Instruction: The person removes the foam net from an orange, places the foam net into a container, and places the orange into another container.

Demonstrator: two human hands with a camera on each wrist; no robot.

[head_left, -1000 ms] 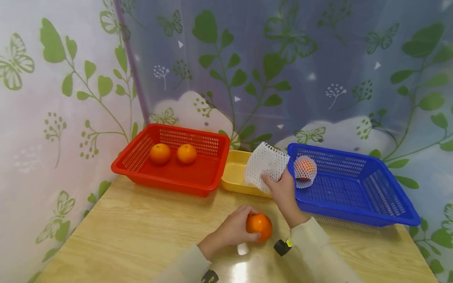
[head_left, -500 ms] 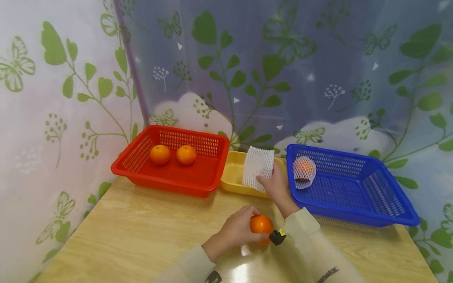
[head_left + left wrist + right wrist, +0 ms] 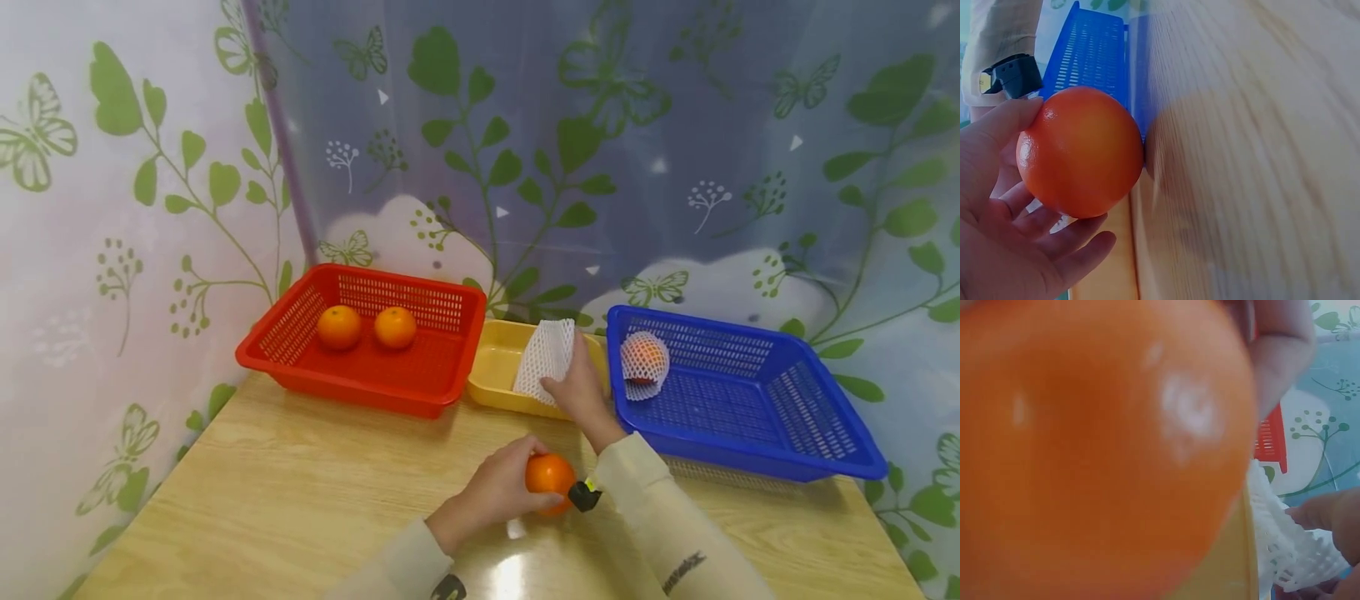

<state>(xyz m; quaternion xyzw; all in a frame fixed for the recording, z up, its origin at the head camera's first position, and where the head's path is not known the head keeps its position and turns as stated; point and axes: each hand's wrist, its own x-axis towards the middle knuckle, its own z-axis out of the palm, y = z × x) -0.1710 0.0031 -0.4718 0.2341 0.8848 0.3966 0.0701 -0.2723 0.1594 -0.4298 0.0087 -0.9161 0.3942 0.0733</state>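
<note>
My left hand (image 3: pixel 487 487) grips an orange (image 3: pixel 553 477) low over the wooden tabletop, its thumb and fingers curled around the fruit. In the left wrist view the orange (image 3: pixel 1082 153) seems to touch the wood. Behind it, my right hand (image 3: pixel 581 387) pinches a white foam fruit net (image 3: pixel 543 358) above the yellow tray (image 3: pixel 491 392). The net looks flattened, and part of it is hidden behind the right fingers. The orange fills most of the right wrist view, with the foam net (image 3: pixel 1300 556) at its lower right.
On the left, a red basket (image 3: pixel 360 392) holds two oranges (image 3: pixel 367 327). A blue basket (image 3: pixel 750 454) at the right contains one fruit in a foam net (image 3: pixel 646 365). Patterned curtain (image 3: pixel 480 167) hangs right behind the containers. A black wrist device (image 3: pixel 584 496) sits close to the orange.
My right hand has moved left with the foam net, which now hangs narrower over the yellow tray. The left hand and orange have barely shifted.
</note>
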